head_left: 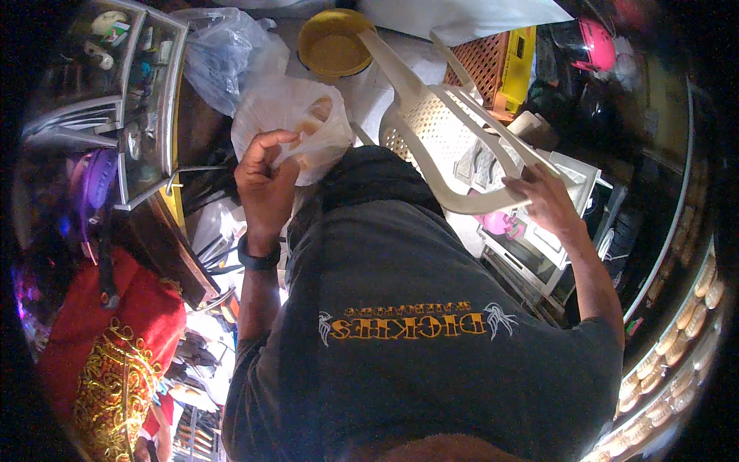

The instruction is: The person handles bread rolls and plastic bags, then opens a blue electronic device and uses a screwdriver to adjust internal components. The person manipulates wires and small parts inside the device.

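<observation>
Beige plastic chair point(427, 127): lying ahead and to the right of the person's body, its curved rim being gripped by the right hand point(543, 196), whose fingers are curling over the edge. Handling appears to be mid-course: chair and bag are both being held, neither is being let go, and what is remaining cannot be told from this view. The chair is looking tilted; whether its legs are bearing on the floor, cannot tell. Its perforated panel is showing small regular holes, with smooth bars running along the near side; no break is showing. White plastic bag point(265, 108): hanging near the chair on the left, the left hand point(265, 181) pinching its gathered plastic between thumb and fingers, so the hand is holding narrow. The film is thin and crumpled; something brownish is showing through its opening, kind unclear. Farther out: a yellow basin point(339, 50) is sitting beyond the chair, a clear plastic bag point(227, 58) is resting behind the held one, a brown crate point(479, 65) is standing to the right, and a pink helmet point(594, 46) is lying past it.
</observation>
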The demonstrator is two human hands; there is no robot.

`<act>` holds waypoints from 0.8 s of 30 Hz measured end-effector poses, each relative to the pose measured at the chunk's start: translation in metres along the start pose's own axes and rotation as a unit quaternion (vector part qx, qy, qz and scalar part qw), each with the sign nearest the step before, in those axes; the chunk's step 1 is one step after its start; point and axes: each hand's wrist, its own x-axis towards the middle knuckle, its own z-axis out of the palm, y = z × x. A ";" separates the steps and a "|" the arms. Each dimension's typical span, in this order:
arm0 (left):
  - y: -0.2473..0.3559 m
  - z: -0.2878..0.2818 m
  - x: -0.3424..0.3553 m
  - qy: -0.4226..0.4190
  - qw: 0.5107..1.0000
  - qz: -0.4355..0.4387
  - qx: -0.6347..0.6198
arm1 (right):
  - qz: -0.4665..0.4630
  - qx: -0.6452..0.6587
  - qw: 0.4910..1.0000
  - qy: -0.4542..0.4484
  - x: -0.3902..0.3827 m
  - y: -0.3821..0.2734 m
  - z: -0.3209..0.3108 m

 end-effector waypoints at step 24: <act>-0.031 -0.012 -0.004 -0.063 0.994 -0.033 0.077 | 0.099 0.032 0.994 -0.014 -0.141 -0.121 0.156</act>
